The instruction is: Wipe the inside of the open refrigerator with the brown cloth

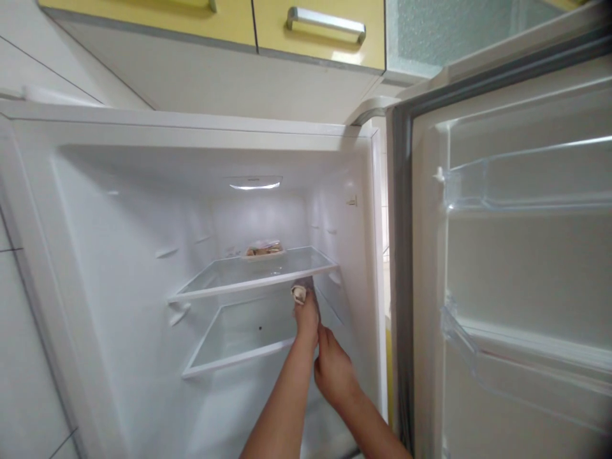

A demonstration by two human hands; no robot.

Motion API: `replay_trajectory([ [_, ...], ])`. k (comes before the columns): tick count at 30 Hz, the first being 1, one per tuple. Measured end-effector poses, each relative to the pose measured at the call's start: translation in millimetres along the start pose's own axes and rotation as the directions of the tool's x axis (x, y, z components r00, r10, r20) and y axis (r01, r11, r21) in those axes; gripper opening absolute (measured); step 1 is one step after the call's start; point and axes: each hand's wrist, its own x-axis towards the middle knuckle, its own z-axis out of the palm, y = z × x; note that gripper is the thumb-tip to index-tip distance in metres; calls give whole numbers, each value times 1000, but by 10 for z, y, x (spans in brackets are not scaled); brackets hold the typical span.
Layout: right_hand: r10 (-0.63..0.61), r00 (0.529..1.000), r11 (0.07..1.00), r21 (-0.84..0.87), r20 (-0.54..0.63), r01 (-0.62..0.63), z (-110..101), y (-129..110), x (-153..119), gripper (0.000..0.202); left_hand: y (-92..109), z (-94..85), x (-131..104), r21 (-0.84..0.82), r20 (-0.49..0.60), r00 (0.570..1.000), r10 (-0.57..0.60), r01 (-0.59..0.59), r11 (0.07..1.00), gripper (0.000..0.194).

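My left hand (306, 317) reaches into the open fridge, below the front edge of the upper glass shelf (248, 274). Its fingers are closed around a crumpled cloth (299, 293), whose pale bunched end pokes out on the left. A darker grey part of the cloth runs down along the right of that hand. Just below and to the right, my right hand (335, 368) is closed, with its fingertips at the lower end of the grey part. The hands are close together, and my left wrist partly covers the lower glass shelf (239, 328).
A clear-wrapped tray of food (264, 249) sits at the back of the upper shelf. To the right stands the open fridge door (516, 268) with clear door racks (535, 182). Yellow cabinets (325, 38) hang above the fridge. White side walls (95, 287) flank the shelves.
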Motion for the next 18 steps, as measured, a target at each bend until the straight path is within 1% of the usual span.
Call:
replay_trajectory([
  [1, -6, 999, 997, -80, 39, 9, -120, -57, -20, 69, 17, 56, -20, -36, 10, 1000, -2, 2, 999, 53],
  [2, 17, 997, 986, -167, 75, -4, -241, -111, -42, 65, 33, 113, -51, -61, 35, 999, -2, 4, 998, 54],
  [4, 98, 985, 945, -323, 143, -48, -462, -207, -99, 57, 58, 220, -136, -96, 104, 995, 0, 10, 995, 54],
  [6, 133, 961, 919, -394, 243, -27, -623, -290, -169, 49, 84, 302, -227, -98, 183, 983, 14, 5, 995, 54],
  [7, 126, 946, 914, -405, 297, 6, -675, -325, -204, 46, 102, 326, -265, -94, 221, 975, 25, -5, 996, 55],
  [8, 93, 935, 911, -408, 342, 59, -705, -352, -234, 43, 124, 335, -293, -87, 260, 965, 38, -16, 996, 56],
  [10, -52, 923, 898, -387, 382, 210, -698, -369, -260, 41, 186, 309, -312, -71, 343, 937, 63, -41, 997, 60],
  [12, -239, 910, 853, -374, 339, 363, -605, -326, -215, 44, 270, 234, -280, -40, 434, 898, 79, -69, 997, 63],
  [13, -321, 897, 823, -380, 303, 423, -531, -283, -160, 46, 318, 186, -249, -18, 476, 876, 81, -83, 996, 62],
  [14, -373, 889, 797, -399, 266, 454, -443, -228, -81, 47, 368, 137, -211, 9, 513, 855, 80, -98, 995, 61],
  [15, -392, 895, 782, -436, 212, 445, -348, -165, 19, 46, 417, 90, -169, 40, 543, 836, 76, -116, 992, 61],
  [16, -389, 909, 778, -476, 146, 410, -252, -99, 139, 46, 462, 47, -127, 75, 567, 821, 70, -136, 988, 61],
  [17, -363, 931, 791, -514, 41, 331, -162, -32, 275, 46, 502, 12, -87, 113, 583, 810, 63, -158, 981, 63],
  [18, -317, 943, 818, -532, -100, 219, -82, 32, 418, 46, 535, -16, -50, 152, 593, 803, 57, -180, 972, 64],
])
